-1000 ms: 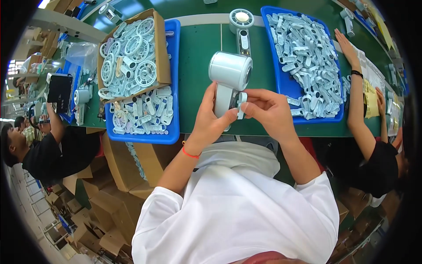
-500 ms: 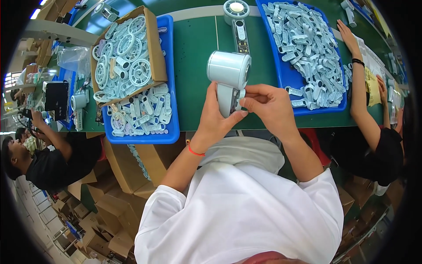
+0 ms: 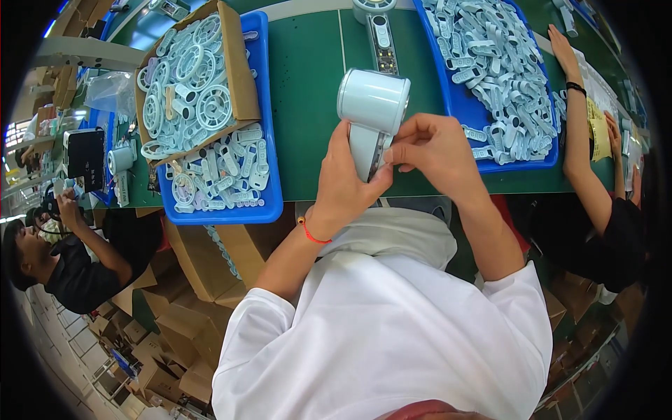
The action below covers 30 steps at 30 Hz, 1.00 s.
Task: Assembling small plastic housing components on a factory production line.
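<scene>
The left hand [image 3: 346, 192] is wrapped round the handle of a pale blue handheld gadget [image 3: 371, 115], thumb and fingers clamped on it so the round head stands up and the handle's open face turns toward the right hand. The right hand [image 3: 434, 150] has its fingertips pinched together against that face, probably on a small strip-shaped part, tho the part itself is mostly hidden. The gadget is held in the air just above the near edge of the green tabletop [image 3: 308, 84], close to the body, likely so the fit can be watched from above.

Parts sit w/in arm's reach on both sides. Two blue trays: the left blue tray [image 3: 269, 140] carries a cardboard box [image 3: 234, 66] of round fan-like grilles and rings, approx a dozen showing, w/ a loose pile of small slotted pieces in front, too many to count. The right blue tray [image 3: 455, 91] is heaped w/ pale strip-shaped pieces, dozens, no exact count possible. Between the trays one more gadget [image 3: 381, 35] lies flat on the tabletop, its dark inner face up.

Two other people: one at far left in a dark top [image 3: 84, 273], one at right w/ a forearm [image 3: 581, 140] stretched onto the tabletop, a dark band on the wrist. Cardboard cartons [image 3: 182, 315] are stacked under the tabletop.
</scene>
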Each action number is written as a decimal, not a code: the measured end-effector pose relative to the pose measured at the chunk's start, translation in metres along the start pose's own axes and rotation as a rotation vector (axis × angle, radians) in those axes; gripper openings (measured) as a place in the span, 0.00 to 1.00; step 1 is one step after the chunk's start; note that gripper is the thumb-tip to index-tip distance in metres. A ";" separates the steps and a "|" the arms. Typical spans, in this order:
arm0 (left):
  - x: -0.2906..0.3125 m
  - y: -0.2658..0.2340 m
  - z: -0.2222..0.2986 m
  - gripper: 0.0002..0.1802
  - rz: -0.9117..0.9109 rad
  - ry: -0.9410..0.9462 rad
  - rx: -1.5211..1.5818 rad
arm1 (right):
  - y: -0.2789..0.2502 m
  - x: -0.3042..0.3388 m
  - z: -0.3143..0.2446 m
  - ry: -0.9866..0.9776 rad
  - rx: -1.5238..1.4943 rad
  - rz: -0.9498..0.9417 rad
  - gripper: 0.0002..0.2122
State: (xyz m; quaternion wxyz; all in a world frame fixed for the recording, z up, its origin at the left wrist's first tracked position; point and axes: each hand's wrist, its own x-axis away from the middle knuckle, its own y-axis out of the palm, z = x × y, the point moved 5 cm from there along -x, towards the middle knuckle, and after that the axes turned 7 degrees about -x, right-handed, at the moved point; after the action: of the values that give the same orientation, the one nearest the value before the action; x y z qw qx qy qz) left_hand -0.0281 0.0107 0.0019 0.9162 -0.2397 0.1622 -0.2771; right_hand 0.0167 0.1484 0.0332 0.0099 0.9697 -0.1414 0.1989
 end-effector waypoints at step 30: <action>0.003 -0.040 -0.008 0.36 0.260 0.019 0.290 | 0.022 0.006 0.018 -0.512 -0.213 -0.004 0.24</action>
State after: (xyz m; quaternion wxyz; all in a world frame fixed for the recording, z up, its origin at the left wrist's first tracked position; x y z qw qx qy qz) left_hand -0.0466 -0.0231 0.0164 0.9676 -0.0795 0.1588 -0.1794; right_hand 0.0226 0.1242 0.0186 0.0760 0.9822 -0.1576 -0.0688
